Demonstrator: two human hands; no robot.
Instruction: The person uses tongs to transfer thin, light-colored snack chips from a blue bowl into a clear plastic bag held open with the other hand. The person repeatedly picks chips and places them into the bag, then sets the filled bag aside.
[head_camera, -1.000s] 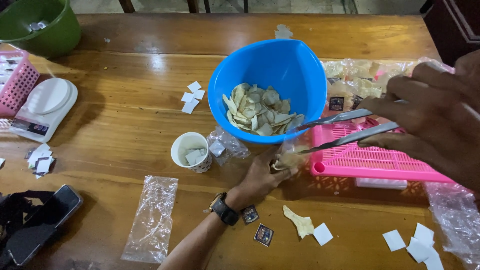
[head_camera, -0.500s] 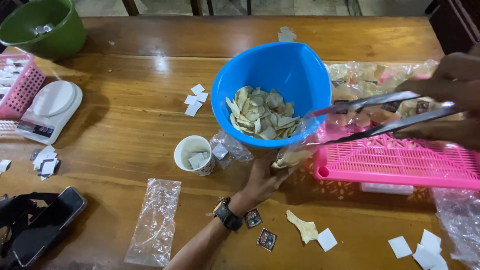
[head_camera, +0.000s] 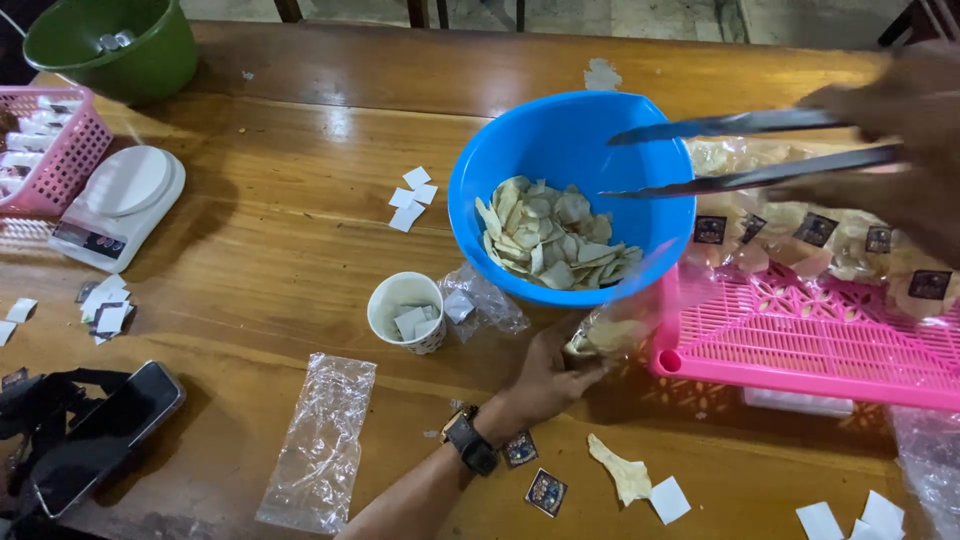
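My left hand, with a dark watch on its wrist, grips a clear plastic bag partly filled with pale chips, just below the blue bowl. The bowl holds a heap of chips. My right hand, blurred at the right edge, holds metal tongs above the bowl's right rim. The tongs' arms are apart and I see nothing between their tips.
A pink basket tray sits right of the bowl, with filled chip bags behind it. A paper cup, empty plastic bags, a loose chip, paper slips, a white scale, green bowl, pink basket and phone lie about.
My right hand has lifted the tongs from the bowl's lower right rim to above it. My left hand still holds the bag in the same place.
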